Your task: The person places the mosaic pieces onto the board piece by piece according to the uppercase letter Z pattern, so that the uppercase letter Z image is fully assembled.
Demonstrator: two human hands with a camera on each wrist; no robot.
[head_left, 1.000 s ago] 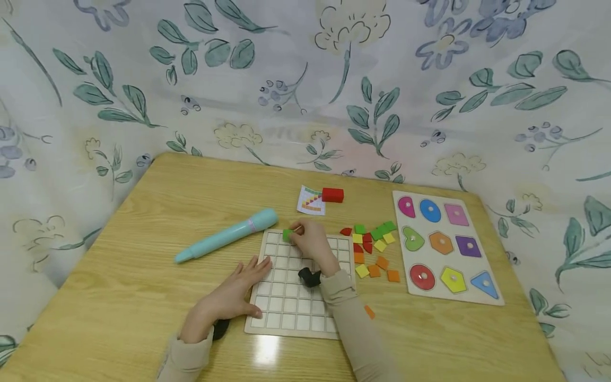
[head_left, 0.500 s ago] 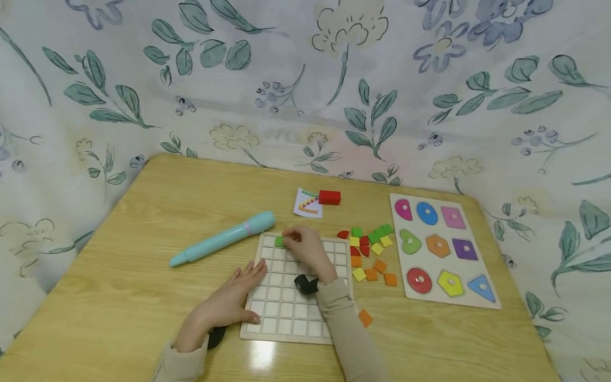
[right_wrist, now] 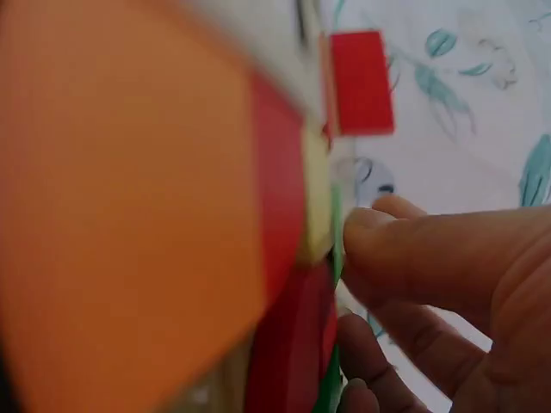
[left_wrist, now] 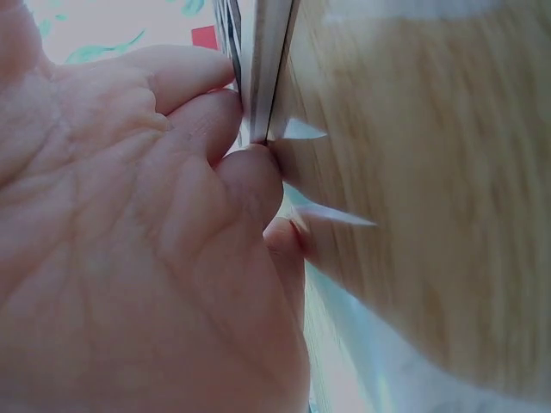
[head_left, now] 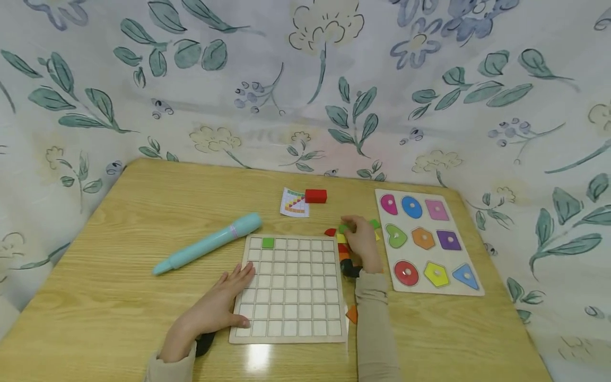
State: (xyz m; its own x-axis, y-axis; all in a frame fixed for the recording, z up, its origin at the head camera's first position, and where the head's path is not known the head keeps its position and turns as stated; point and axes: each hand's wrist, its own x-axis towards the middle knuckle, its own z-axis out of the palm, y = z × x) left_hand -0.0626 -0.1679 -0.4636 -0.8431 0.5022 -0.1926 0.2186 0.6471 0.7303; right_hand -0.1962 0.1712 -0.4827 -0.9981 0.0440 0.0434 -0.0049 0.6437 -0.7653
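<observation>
In the head view my left hand (head_left: 215, 305) lies with spread fingers on the left edge of a wooden grid board (head_left: 288, 339). Its fingertips meet the board's side in the left wrist view. A single green square tile (head_left: 268, 243) sits in the board's top row, near the left corner. To the board's right, my right hand (head_left: 363, 241) is over a pile of small tiles, its thumb and bent fingers around a green tile (head_left: 342, 228) that lies on the table. In the right wrist view the thumb (right_wrist: 368, 231) is close against that tile's edge; no firm grip shows.
A pattern card (head_left: 292, 208) and red block (head_left: 316, 196) are behind the board. At left lies a turquoise pen-shaped object (head_left: 207, 244). A shape puzzle (head_left: 401, 249) stands right of the pile. One orange tile (head_left: 351, 314) is beside my right sleeve.
My right hand has let go of the green tile in the board's top row and moved right to the pile. My left hand stays on the board's edge. The head view has shifted slightly.
</observation>
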